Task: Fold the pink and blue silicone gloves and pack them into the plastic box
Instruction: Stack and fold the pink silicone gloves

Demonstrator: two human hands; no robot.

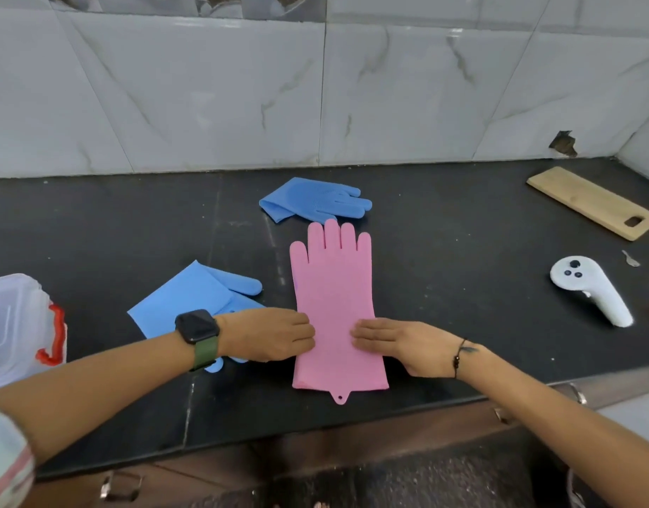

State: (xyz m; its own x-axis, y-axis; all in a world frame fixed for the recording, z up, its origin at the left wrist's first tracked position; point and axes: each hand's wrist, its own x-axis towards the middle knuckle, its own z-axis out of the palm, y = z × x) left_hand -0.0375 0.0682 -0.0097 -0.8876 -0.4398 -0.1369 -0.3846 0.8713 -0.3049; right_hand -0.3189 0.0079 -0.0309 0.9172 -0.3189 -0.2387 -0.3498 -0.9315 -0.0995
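Observation:
A pink silicone glove [334,287] lies flat on the black counter [462,251], fingers pointing to the wall. My left hand [271,333] rests flat at its left edge near the cuff. My right hand [392,342] presses flat on its right edge, fingers on the glove. One blue glove [191,298] lies to the left, partly under my left wrist. Another blue glove [315,199], folded over, lies behind the pink one. The clear plastic box [15,324] with red clips stands at the far left edge.
A wooden cutting board [590,201] lies at the back right by the tiled wall. A white hand-held controller [590,291] lies on the right, with a small metal piece [629,259] behind it. The counter's front edge runs just below my wrists.

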